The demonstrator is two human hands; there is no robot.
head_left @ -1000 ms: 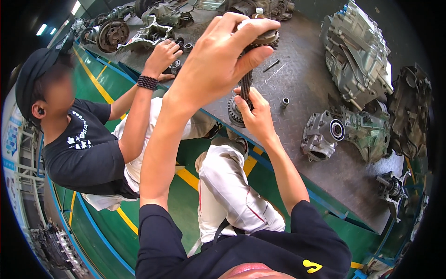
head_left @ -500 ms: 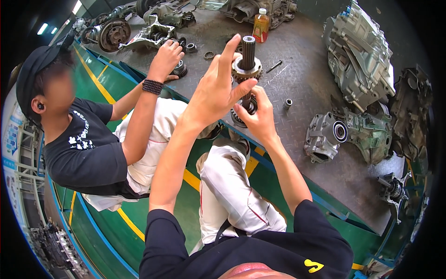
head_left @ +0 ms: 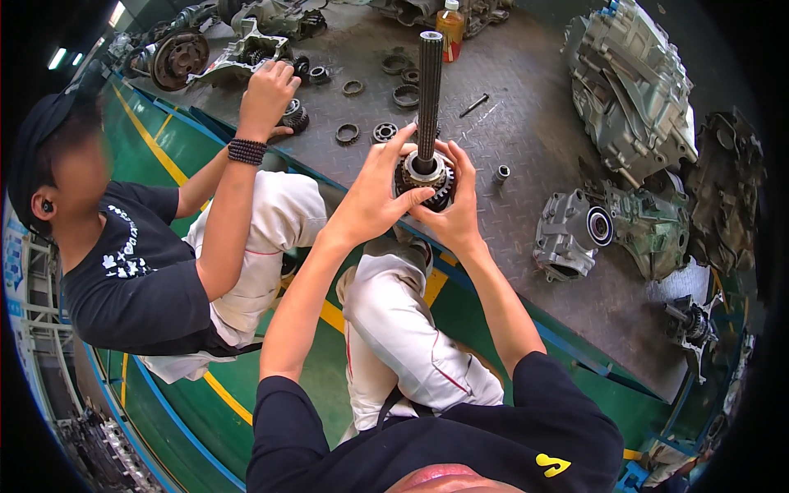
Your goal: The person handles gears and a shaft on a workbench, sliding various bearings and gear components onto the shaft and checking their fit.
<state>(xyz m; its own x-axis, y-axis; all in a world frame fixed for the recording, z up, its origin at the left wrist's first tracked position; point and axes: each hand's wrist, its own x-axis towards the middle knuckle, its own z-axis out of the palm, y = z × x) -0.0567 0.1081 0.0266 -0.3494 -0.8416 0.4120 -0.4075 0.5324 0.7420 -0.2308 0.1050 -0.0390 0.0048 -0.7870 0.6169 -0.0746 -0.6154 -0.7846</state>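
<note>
I hold a dark splined steel shaft (head_left: pixel 428 90) upright above the metal workbench, with a toothed gear (head_left: pixel 425 179) around its lower end. My left hand (head_left: pixel 380 193) wraps the gear from the left, thumb across its rim. From the right, my right hand (head_left: pixel 454 205) cups the same gear. The shaft's lower tip is hidden behind my hands.
A person in a black cap sits at my left, one hand (head_left: pixel 267 86) on a gear on the checker-plate bench (head_left: pixel 526 131). Loose rings and bearings (head_left: pixel 348 132), a bolt (head_left: pixel 474 104), an orange bottle (head_left: pixel 450 25) and several gearbox housings (head_left: pixel 629 90) lie around. Green floor below.
My left hand came down from the top of the shaft to the gear, which slid down the shaft with it. The shaft's upper length now stands bare.
</note>
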